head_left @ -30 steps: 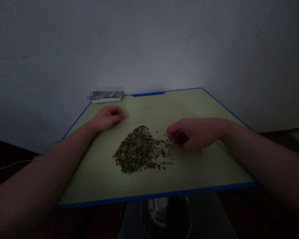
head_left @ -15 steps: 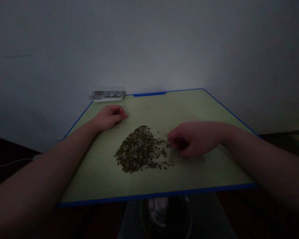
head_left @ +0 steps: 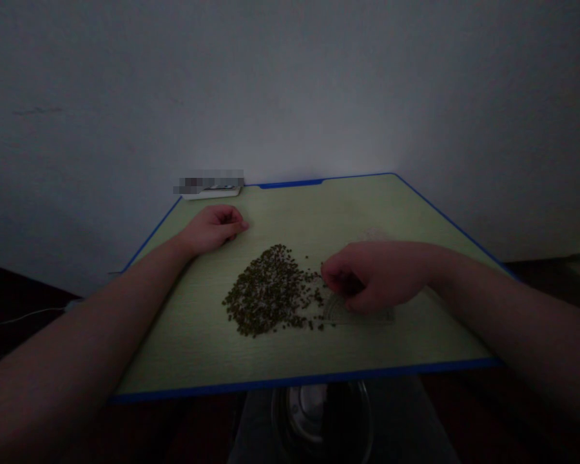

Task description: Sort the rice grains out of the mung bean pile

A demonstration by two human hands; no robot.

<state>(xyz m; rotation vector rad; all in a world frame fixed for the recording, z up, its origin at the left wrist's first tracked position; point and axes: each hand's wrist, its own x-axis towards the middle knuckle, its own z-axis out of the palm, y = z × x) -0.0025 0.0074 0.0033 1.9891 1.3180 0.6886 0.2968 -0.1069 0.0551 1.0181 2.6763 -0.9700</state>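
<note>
My right hand (head_left: 372, 276) is closed over a clear plastic ruler with a protractor arc (head_left: 335, 310), held near the table surface just right of the loose grains. Its fingertips are hidden behind the hand. A spread heap of small green-brown grains, like mung beans (head_left: 265, 293), lies mid-table, with stray ones trailing right to the ruler's left edge. Beyond the heap on the left, my left hand (head_left: 216, 227) rests on the table with its fingers curled in, and no object shows in it.
The pale green folding table (head_left: 183, 348) has a blue rim and stands against a grey wall (head_left: 290, 84). A white, partly blurred-out object (head_left: 212, 192) lies at its back left corner. Below the front edge, a round metal bowl (head_left: 314, 419) sits at my lap.
My right hand and the clear ruler have shifted slightly left and towards me, nearer the stray grains. My left hand has stayed where it was.
</note>
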